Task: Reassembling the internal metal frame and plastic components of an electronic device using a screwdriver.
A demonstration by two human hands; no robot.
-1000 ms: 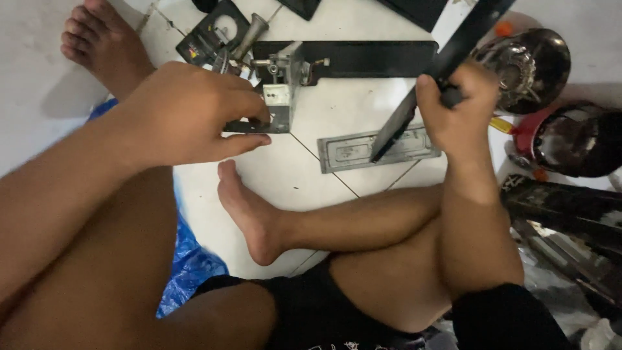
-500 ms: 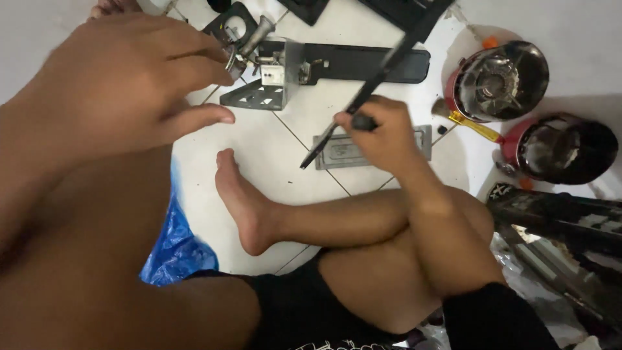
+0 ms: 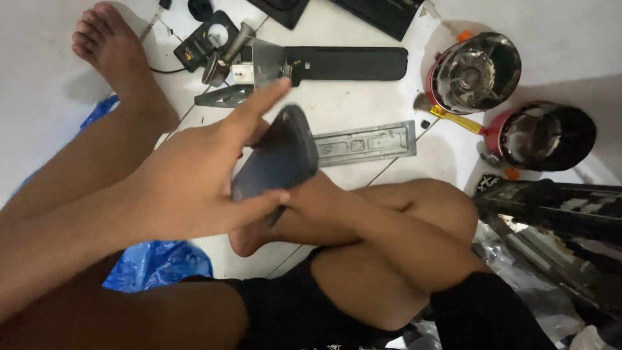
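Both hands share a dark flat panel (image 3: 275, 159): the left hand (image 3: 194, 188) pinches its lower edge, forefinger outstretched; the right hand (image 3: 321, 201) clamps it from below. Its long axis tilts up toward the floor's far edge, above a grey metal plate (image 3: 366, 142), with two red-rimmed pots (image 3: 476, 71) rightward.

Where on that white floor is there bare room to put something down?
Bare floor lies at upper right beyond the round metal pots, and between the grey metal plate and long black blade. Crowded: top left parts, right-hand clutter.
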